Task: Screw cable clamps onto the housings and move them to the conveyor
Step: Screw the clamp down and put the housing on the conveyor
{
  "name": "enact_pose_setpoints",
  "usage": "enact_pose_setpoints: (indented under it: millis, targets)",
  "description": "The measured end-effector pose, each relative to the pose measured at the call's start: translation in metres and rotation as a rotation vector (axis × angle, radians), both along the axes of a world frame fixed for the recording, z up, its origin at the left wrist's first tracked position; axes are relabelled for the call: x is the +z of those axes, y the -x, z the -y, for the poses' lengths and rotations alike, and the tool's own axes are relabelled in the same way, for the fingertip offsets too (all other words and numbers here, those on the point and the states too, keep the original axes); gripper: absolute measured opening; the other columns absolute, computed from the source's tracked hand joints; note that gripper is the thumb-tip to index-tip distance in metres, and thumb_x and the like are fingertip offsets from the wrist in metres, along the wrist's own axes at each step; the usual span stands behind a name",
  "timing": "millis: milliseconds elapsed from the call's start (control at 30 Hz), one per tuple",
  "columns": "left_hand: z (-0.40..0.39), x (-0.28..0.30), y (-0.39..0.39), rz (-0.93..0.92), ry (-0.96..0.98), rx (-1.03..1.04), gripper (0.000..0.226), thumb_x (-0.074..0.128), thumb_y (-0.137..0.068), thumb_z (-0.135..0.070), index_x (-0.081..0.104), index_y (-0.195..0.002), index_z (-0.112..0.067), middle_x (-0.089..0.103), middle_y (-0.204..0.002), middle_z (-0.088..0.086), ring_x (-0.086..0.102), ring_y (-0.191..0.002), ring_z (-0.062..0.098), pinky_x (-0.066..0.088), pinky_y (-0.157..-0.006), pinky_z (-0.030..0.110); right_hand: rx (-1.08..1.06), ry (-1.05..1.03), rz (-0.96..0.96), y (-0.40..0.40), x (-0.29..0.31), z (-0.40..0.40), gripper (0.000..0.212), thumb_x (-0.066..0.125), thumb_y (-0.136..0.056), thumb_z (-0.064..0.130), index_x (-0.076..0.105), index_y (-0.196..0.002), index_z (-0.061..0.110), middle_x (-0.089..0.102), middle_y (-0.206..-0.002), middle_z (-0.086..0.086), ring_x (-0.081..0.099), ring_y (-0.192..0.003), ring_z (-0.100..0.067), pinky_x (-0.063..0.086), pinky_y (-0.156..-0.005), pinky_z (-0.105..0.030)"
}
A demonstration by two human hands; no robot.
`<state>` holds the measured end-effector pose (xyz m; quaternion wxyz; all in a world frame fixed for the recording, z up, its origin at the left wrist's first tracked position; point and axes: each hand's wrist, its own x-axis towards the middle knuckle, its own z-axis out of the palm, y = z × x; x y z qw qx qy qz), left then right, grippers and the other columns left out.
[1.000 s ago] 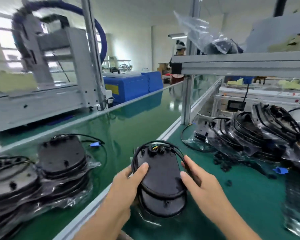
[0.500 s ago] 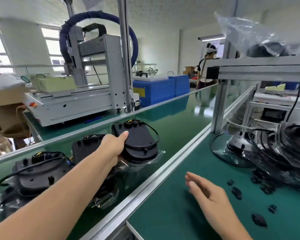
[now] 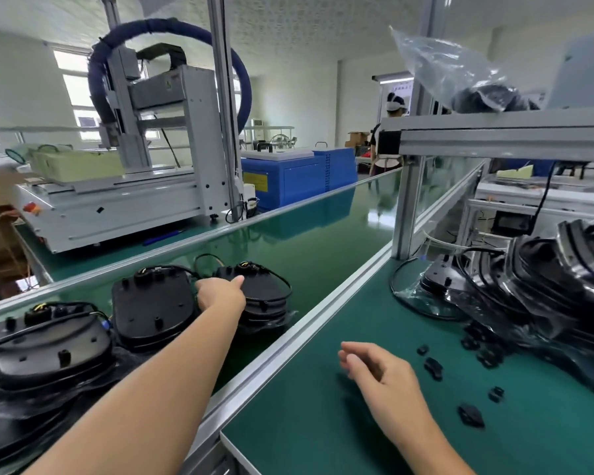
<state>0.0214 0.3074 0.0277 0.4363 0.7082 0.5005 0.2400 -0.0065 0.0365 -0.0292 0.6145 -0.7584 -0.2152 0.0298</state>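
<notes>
The left hand [image 3: 220, 294] reaches out over the green conveyor [image 3: 323, 241] and lies on the near edge of the far housing stack [image 3: 261, 296], thumb stretched across the top cover; the other fingers are hidden behind the hand, so whether they grip it cannot be told. Three stacks of black housings stand in a row on the belt — this one, a middle stack [image 3: 153, 311] touching the hand's left side, and a near stack [image 3: 48, 351] at the left edge. Each rests on clear plastic film and carries a black cable looped round its top.

The right hand [image 3: 381, 371] hovers above the green tabletop [image 3: 323, 426], fingers loosely bent and holding nothing. An aluminium rail [image 3: 306, 334] separates tabletop from conveyor.

To the right of that hand, at least five small black cable clamps [image 3: 433, 367] lie loose on the tabletop — more sit against the heap behind, too dark to count. That heap of bagged housings [image 3: 542, 289] leans in a row along the right side, cables trailing.

Across the belt stands a grey gantry machine [image 3: 144, 186] with a blue hose arched over it, and beside it a blue cabinet [image 3: 299, 176].
</notes>
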Motion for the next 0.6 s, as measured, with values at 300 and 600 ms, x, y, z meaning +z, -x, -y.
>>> enact_pose_setpoints:
  millis: [300, 600]
  targets:
    - [0.054, 0.01, 0.001, -0.207, -0.54, -0.083, 0.088, 0.051, -0.096, -0.039, -0.001, -0.148, 0.009, -0.004, -0.156, 0.031, 0.004, -0.145, 0.045, 0.013, -0.119, 0.048, -0.093, -0.164, -0.03, -0.003, 0.027, 0.024, 0.028, 0.053, -0.094, 0.001, 0.07, -0.088, 0.023, 0.074, -0.087, 0.003, 0.07, -0.085, -0.004, 0.055, -0.082, -0.023]
    - [0.228, 0.028, -0.042, 0.177, -0.476, -0.867, 0.02, 0.057, -0.09, -0.02, 0.073, -0.08, -0.017, 0.063, -0.063, 0.0, 0.054, -0.06, 0.022, 0.044, -0.061, 0.023, -0.361, -0.172, 0.026, 0.0, 0.038, 0.173, 0.026, 0.052, -0.094, 0.002, 0.072, -0.091, 0.018, 0.075, -0.085, 0.007, 0.071, -0.082, -0.008, 0.054, -0.073, -0.018]
